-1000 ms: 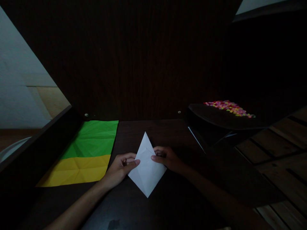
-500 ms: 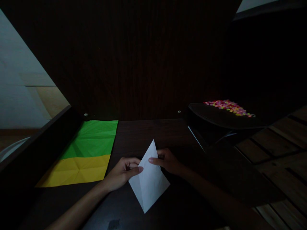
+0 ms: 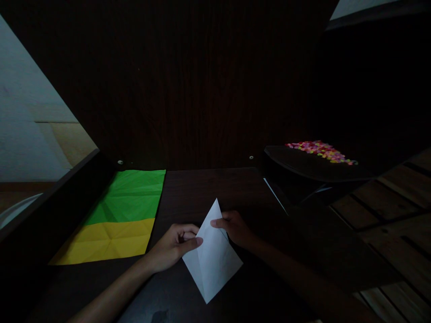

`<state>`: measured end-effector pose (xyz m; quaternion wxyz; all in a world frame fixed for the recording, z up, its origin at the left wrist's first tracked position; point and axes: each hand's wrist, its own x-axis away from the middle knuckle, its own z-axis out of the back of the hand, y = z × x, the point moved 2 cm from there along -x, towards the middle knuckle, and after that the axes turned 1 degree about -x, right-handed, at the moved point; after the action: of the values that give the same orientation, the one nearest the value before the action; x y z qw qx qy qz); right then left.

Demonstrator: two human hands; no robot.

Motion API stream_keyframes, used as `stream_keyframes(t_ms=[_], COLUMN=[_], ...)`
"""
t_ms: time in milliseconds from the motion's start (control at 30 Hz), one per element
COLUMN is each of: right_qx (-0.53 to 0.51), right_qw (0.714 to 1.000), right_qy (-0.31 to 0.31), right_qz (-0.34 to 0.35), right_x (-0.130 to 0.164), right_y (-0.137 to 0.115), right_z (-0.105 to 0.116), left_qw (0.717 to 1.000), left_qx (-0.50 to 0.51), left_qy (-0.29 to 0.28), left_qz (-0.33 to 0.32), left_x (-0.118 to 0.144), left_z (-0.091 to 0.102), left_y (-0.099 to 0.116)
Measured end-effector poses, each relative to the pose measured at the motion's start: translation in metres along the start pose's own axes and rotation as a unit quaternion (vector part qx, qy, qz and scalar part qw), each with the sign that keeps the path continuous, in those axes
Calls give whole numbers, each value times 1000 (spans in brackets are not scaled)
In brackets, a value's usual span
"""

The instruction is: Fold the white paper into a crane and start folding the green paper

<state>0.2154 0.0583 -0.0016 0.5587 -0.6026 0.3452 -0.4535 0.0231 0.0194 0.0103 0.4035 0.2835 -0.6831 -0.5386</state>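
A white paper point(image 3: 212, 260) folded into a kite shape lies on the dark table point(image 3: 208, 188), its long point aimed away from me and tilted right. My left hand point(image 3: 177, 246) pinches its left edge between thumb and fingers. My right hand point(image 3: 235, 229) grips the upper right edge near the tip, thumb on top. Both hands hold the same sheet in dim light.
A green sheet point(image 3: 131, 195) and a yellow sheet point(image 3: 107, 242) lie flat at the table's left. A dark tray point(image 3: 303, 163) with several small coloured pieces point(image 3: 319, 150) sits at the right. A dark wooden panel rises behind. Wooden floor slats show at the right.
The white paper has slid toward me and turned slightly clockwise. Both hands moved nearer with it, keeping their grip on its edges.
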Motion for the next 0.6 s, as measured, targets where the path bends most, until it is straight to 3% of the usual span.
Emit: stream_keyframes(t_ms=[167, 333, 600], right_qx=[11, -26, 2], right_qw=[999, 997, 998], right_qy=[-21, -63, -42], right_qz=[28, 46, 54], right_x=[0, -1, -1], right_y=[-1, -4, -6], right_z=[-2, 3, 5], left_qw=[1000, 996, 990], left_qx=[-9, 11, 21], left_qy=[23, 83, 133], left_qz=[-11, -25, -29], left_x=[1, -1, -2], left_z=[1, 3, 8], left_y=[4, 7, 6])
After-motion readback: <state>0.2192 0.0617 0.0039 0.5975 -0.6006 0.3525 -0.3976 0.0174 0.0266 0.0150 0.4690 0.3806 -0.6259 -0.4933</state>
